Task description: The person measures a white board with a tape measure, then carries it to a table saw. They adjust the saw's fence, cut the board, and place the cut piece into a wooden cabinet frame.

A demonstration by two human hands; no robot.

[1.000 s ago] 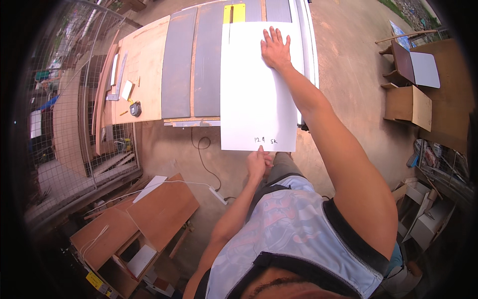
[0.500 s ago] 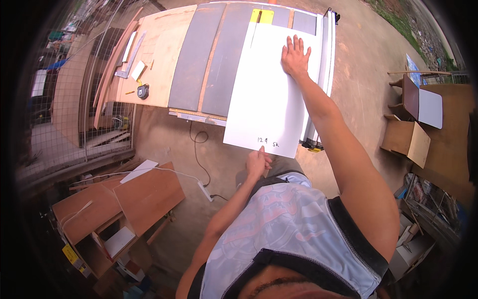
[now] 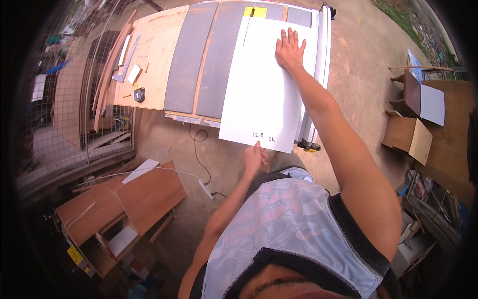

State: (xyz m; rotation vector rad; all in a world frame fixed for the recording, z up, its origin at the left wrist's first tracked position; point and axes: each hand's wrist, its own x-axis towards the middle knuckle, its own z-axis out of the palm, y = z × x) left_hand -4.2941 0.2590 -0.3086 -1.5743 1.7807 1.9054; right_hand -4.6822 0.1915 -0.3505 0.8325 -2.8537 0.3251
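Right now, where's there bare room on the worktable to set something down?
Bare: the flat grey tabletop between the white rectangular board and the pale plywood panel; also that panel's strip bordering the grey. Crowded: the panel's left side, with a black tape measure, grey L-shaped metal square and small white block; and the board's far end, under the right hand.

The white board (image 3: 256, 94) under my right hand (image 3: 290, 51) hides part of the yellow plate (image 3: 261, 13) ahead and leftward.
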